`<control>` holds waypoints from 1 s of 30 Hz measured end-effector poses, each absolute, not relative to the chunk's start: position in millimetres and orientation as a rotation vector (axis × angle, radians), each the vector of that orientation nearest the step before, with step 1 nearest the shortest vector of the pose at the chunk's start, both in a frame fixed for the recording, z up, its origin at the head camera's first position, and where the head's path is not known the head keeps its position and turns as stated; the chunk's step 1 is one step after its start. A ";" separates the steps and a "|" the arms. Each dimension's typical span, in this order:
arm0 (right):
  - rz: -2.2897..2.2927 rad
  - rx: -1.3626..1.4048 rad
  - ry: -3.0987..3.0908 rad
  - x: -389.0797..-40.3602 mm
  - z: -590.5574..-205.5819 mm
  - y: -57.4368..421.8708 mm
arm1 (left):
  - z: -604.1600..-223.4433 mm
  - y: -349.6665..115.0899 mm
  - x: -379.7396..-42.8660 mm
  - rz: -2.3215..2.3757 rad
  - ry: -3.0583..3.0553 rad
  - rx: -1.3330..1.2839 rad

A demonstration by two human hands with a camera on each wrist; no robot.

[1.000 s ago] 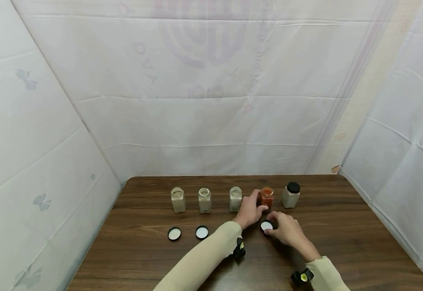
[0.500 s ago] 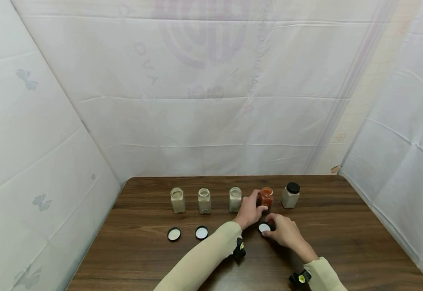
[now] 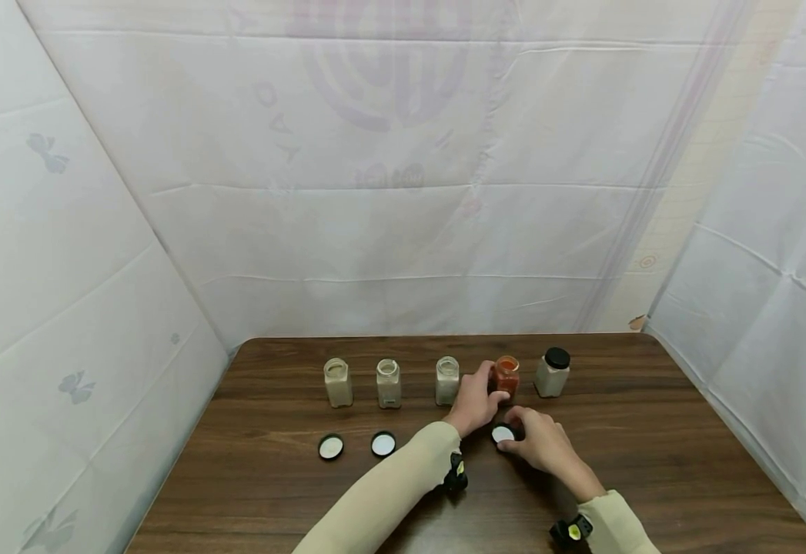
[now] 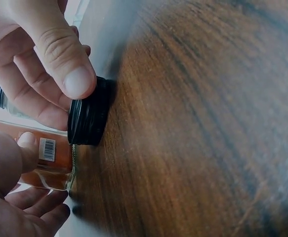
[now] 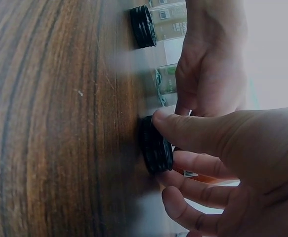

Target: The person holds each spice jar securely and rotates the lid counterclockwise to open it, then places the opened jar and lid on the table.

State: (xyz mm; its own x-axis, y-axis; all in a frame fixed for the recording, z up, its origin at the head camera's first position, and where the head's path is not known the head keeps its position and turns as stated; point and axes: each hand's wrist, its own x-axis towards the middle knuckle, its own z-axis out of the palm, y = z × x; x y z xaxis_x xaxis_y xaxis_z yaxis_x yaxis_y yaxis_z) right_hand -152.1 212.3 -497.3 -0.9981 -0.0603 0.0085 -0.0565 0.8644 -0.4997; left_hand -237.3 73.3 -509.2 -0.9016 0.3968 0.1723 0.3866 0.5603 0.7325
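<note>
My left hand [image 3: 475, 402] grips an open glass jar of red-orange powder [image 3: 507, 375], thumb in front and fingers round its left side. The jar stands upright on the table; a barcode label shows on its glass [image 4: 60, 165] in the left wrist view. Just in front of it, my right hand [image 3: 546, 442] pinches a black screw lid [image 3: 503, 435] by its edge between thumb and fingers. White lining faces up inside this lid [image 5: 156, 148], which sits at the tabletop in both wrist views.
Three uncapped jars of pale powder stand left of my left hand: a far-left jar [image 3: 338, 385], a second jar [image 3: 389, 386] and a third jar [image 3: 447, 383]. A black-capped jar [image 3: 553, 375] stands right. Two upturned lids, one left [image 3: 330, 447], one right [image 3: 383, 444], lie on the wooden table [image 3: 250, 492].
Over the first half second my right hand shifted slightly left with the black lid; since then it has hardly moved. My left hand stays on the red jar.
</note>
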 end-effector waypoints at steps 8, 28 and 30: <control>-0.829 -0.104 3.024 -151.6 -496.9 215.3 | -506.3 75.7 -235.7 1.287 2.760 0.696; -0.939 -0.115 2.998 -143.3 -483.1 240.9 | -507.6 71.8 -232.6 1.293 2.767 0.751; -0.933 -0.112 3.013 -142.2 -481.9 244.8 | -508.1 72.6 -232.2 1.294 2.767 0.761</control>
State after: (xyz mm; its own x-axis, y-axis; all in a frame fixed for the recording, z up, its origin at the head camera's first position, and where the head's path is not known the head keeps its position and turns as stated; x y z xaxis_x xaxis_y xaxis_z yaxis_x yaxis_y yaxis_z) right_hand -142.2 244.8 -481.9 -0.9974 -0.0635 0.0349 -0.0721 0.8225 -0.5641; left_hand -232.2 72.6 -508.1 -0.8830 0.4224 0.2047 0.4278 0.5449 0.7211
